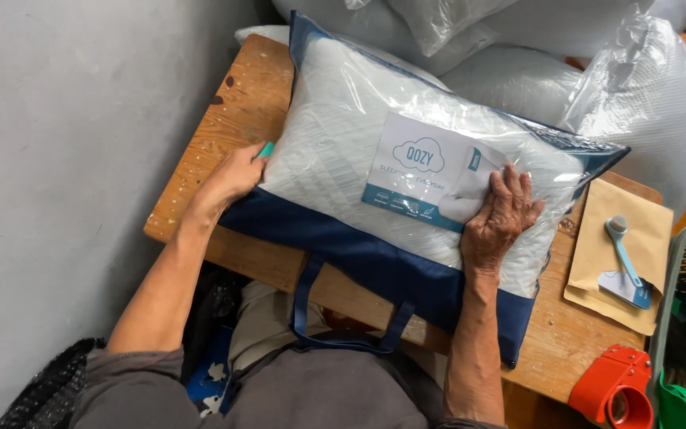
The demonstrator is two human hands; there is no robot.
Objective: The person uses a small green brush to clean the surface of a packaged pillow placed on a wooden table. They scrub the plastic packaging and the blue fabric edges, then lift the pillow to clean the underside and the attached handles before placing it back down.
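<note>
Carry strap (343, 338) dangles nearest | right hand (502, 218) open, flat, steadying bagged pillow (359, 151) beneath | left hand (236, 175) pinches teal pull (266, 149) at bag's corner | workbench (232, 103) supports.

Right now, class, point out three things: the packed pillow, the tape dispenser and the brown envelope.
pillow (335, 151): head view, on its clear plastic front, left of the label.
tape dispenser (614, 388): head view, on its red body.
envelope (597, 278): head view, on bare brown paper left of the blue tool.
</note>
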